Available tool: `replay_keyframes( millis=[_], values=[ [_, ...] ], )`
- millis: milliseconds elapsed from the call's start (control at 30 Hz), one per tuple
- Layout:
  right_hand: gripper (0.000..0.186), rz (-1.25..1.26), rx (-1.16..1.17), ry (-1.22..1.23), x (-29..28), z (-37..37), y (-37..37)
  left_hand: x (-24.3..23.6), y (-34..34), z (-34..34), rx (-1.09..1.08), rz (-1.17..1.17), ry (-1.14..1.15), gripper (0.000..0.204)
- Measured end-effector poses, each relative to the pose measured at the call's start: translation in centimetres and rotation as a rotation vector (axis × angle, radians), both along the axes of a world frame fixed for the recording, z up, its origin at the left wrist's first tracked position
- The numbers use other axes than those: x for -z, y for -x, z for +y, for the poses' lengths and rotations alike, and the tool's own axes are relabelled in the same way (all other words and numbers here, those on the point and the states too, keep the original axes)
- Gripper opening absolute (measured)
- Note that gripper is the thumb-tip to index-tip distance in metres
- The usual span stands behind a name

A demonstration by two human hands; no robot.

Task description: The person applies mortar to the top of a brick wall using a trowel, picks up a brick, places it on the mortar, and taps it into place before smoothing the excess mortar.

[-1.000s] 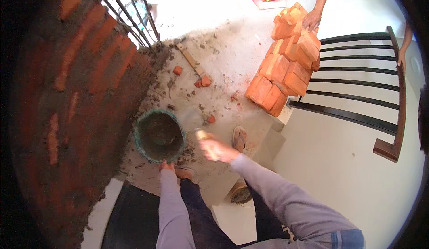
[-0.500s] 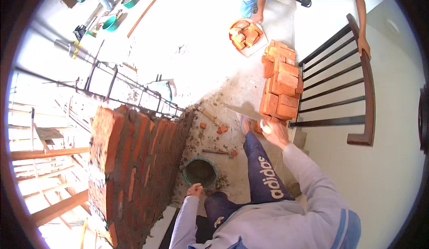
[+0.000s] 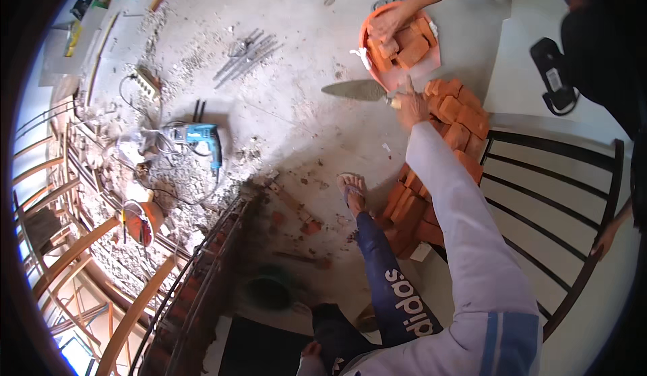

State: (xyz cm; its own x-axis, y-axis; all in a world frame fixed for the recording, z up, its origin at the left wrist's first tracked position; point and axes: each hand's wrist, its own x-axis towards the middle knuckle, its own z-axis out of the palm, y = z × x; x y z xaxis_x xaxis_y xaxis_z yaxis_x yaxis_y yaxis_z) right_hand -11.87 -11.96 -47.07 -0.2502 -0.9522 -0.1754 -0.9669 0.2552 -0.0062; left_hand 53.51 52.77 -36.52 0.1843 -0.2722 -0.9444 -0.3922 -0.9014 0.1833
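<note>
My right hand (image 3: 409,108) is closed round the handle of a trowel (image 3: 354,91), with the index finger stretched forward. The trowel's leaf-shaped blade points left above the floor. Just beyond it is an orange basin (image 3: 364,35) filled with bricks (image 3: 412,51); a co-worker's hand (image 3: 385,25) reaches into it. Beneath my right forearm runs a stack of bricks (image 3: 457,136). Low in the picture, my left hand (image 3: 311,350) is near my lap, dim and small, its fingers not clear. Left of my leg, a dark bucket (image 3: 268,291) stands in shadow.
A brick wall (image 3: 216,241) with steel rods rises at left. Beyond it are a blue power drill (image 3: 202,140), a power strip (image 3: 145,84), metal rods (image 3: 248,55) and rubble. A dark railing (image 3: 552,194), gripped by the co-worker's other hand (image 3: 606,238), stands at right.
My view has swung up and right. My right hand has carried the trowel forward toward the basin. My left hand has drawn back from the bucket. The co-worker's hand is now among the bricks.
</note>
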Motion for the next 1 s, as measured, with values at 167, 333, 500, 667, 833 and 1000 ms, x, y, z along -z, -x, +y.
replay_keyframes(
  millis=[167, 333, 500, 667, 833, 1000],
  values=[
    [0.028, -0.024, -0.075, -0.108, 5.2, -6.1, 3.2, 1.5, 8.3, -9.9, -0.236, 0.053, -0.256, 0.037],
    [0.030, -0.014, -0.109, -0.040, 9.9, -9.4, 5.8, 5.0, 12.4, -15.6, -0.466, 0.109, -0.205, 0.036],
    [0.036, -0.026, -0.024, 0.097, 16.8, -14.1, 9.0, 8.1, 13.7, -14.9, -0.403, 0.062, -0.309, 0.034],
    [0.041, 0.099, -0.057, 0.297, 23.3, -16.5, 13.0, 12.7, 11.2, -7.1, -0.430, 0.165, -0.469, 0.034],
    [0.038, -0.147, -0.149, 0.384, 23.4, -17.4, 14.4, 12.6, 16.6, -14.8, -0.632, 0.281, -0.580, 0.051],
    [0.035, -0.395, 0.013, 0.257, 19.9, -14.7, 9.1, 10.9, 19.4, -23.3, -0.643, 0.124, -0.248, 0.036]
  ],
)
